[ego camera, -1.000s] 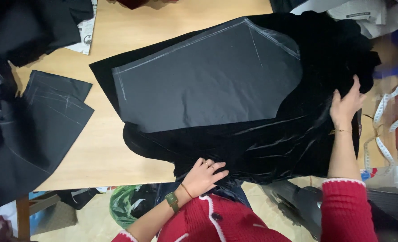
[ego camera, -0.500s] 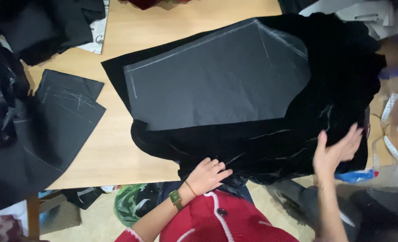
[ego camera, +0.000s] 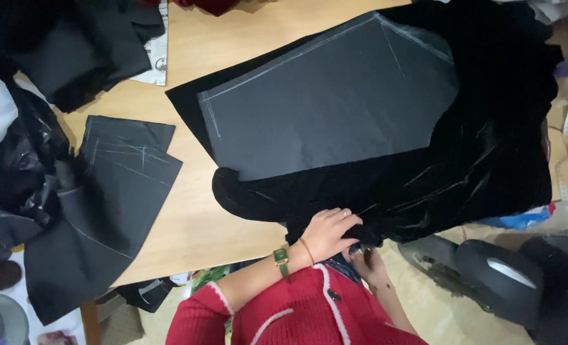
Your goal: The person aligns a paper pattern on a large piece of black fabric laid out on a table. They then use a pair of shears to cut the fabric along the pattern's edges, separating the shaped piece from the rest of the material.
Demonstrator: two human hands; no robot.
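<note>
1 black velvet cloth point(ego camera: 463, 160) on 1 wooden table point(ego camera: 201, 217), with 1 large grey pattern piece point(ego camera: 322, 108) on it. 2 smaller chalk-marked grey pieces point(ego camera: 115, 185) at left. 2 hands, left hand point(ego camera: 329, 231) and right hand point(ego camera: 367, 260), near edge.

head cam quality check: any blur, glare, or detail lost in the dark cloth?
Head view: even indoor light; black velvet shows soft sheen streaks, folds mostly lost in dark; grey pattern piece sharp, chalk lines readable; left hand crisp; right hand shadowed under the table edge.

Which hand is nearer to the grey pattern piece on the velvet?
Left. The left hand presses the velvet just below the pattern piece; the right hand is lower, under the velvet's edge.
</note>
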